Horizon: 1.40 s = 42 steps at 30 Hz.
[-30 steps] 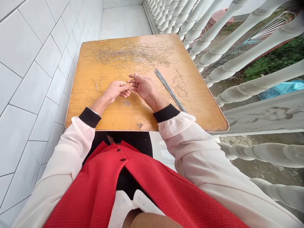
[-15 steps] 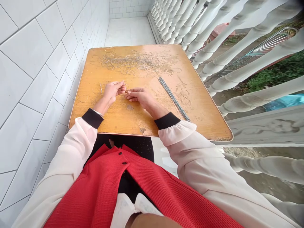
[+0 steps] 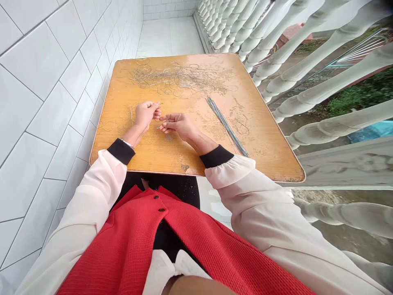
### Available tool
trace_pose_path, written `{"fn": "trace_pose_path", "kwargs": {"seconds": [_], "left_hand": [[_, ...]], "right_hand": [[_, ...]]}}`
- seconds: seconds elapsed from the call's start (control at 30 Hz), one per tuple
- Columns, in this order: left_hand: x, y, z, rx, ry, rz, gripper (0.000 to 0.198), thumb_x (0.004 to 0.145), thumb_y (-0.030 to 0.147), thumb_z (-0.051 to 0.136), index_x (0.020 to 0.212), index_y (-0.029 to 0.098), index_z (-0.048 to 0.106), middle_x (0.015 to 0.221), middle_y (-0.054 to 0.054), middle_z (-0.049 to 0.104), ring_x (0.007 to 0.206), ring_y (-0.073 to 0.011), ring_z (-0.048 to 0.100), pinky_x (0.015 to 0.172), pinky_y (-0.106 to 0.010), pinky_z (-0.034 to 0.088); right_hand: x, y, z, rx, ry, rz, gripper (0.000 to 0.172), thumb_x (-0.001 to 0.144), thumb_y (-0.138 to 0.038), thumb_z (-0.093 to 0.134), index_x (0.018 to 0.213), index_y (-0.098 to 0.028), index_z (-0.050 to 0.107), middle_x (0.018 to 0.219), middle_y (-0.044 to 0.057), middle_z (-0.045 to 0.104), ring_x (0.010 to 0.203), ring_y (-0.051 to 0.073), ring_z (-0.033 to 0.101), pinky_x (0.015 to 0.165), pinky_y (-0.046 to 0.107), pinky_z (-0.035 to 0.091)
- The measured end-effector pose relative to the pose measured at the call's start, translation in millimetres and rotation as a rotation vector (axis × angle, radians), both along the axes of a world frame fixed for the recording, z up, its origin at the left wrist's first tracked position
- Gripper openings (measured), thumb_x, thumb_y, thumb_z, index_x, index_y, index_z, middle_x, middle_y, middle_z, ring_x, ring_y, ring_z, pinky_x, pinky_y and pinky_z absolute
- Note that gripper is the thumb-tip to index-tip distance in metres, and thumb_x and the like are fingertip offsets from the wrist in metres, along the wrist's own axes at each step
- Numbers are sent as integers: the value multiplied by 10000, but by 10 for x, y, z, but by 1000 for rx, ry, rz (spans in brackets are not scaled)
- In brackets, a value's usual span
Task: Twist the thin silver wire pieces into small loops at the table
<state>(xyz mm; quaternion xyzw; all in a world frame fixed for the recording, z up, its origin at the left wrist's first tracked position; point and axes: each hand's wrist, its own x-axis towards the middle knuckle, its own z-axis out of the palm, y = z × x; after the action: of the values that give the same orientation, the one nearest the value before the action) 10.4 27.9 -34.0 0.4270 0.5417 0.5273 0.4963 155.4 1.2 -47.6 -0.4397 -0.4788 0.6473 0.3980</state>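
The square table (image 3: pixel 196 153) has rounded corners and a pale rim. Its left edge runs close along the wall (image 3: pixel 52 82), and its right edge runs beside the balustrade (image 3: pixel 291 98). The left hand (image 3: pixel 145 116) and the right hand (image 3: pixel 180 126) work above the near half, where bare surface reaches from them to the near edge. Each hand has its thumb pressed to its fingers, pinching thin wire (image 3: pixel 158 128) between the two hands; it is too fine to follow fully. One end sticks out from the right fingertips. To the right lies a straight bundle (image 3: pixel 227 126) of grey, metallic-looking rods, well inside the edge. Farther away spreads a tangled heap (image 3: pixel 175 78) of curled wires. The tabletop is orange, wood-grained and worn, the wall glossy white tile, the balusters round and turned.
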Motion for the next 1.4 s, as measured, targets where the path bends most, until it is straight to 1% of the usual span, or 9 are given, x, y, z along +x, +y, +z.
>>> {"fn": "trace_pose_path", "kwargs": {"seconds": [0.3,0.47,0.6,0.77,0.9,1.0,1.13,1.27,1.4], "left_hand": [[16,21,-6,-9,-19,41,379,1042,179,613,671,163,534,559,65,560,488,-28,535,571,-152,444],[23,10,4,-15,-64,48,349,1043,220,628,708,161,552,594,61,586,510,-25,548,617,-149,476],[12,19,-2,-8,-113,51,344,1045,216,627,715,164,546,590,60,584,515,-24,554,601,-143,474],[-31,34,-8,21,-157,45,325,1044,224,634,732,162,564,611,55,602,526,-20,567,603,-135,479],[-33,20,8,18,-163,39,332,1029,255,666,727,162,567,622,51,613,532,-23,574,614,-140,494],[-18,6,31,13,-140,38,350,1023,283,682,718,163,560,609,55,599,533,-23,568,614,-137,492],[-11,-10,62,-18,-99,-2,367,1036,252,657,693,157,568,594,52,587,508,-24,543,586,-143,464],[-19,-35,74,-45,-68,-76,356,1033,206,654,686,143,607,594,47,586,501,-18,527,553,-144,418],[-10,-71,80,-69,-36,-133,337,1018,189,678,686,135,647,562,57,556,482,-5,463,526,-131,365]], "right_hand": [[-5,-35,22,-77,29,-4,238,854,66,651,917,-144,744,712,30,787,567,87,693,556,147,576],[-16,-34,6,-117,42,-8,234,905,50,652,803,-134,754,784,58,804,628,83,714,601,142,580],[-33,-46,33,-130,78,-11,354,1021,-18,556,744,-125,747,800,77,798,628,74,706,619,140,576],[-22,-62,71,-115,190,-22,412,1046,-6,478,728,-161,688,864,48,810,675,56,714,714,126,587],[-46,-83,29,-141,96,39,382,1051,-26,494,757,-151,704,737,49,779,599,73,700,639,133,581],[-61,-94,4,-134,75,48,353,1043,-25,520,778,-145,719,765,62,797,649,82,739,654,132,592],[13,-71,58,-155,3,40,249,1000,-5,569,915,-139,761,811,69,817,672,112,759,611,165,603],[151,-30,168,-68,-158,-93,204,981,-16,627,870,-138,748,771,48,790,527,66,639,495,140,510],[187,-15,209,50,-193,-171,212,1023,-144,654,829,-154,737,777,45,772,573,58,636,522,130,480]]}}
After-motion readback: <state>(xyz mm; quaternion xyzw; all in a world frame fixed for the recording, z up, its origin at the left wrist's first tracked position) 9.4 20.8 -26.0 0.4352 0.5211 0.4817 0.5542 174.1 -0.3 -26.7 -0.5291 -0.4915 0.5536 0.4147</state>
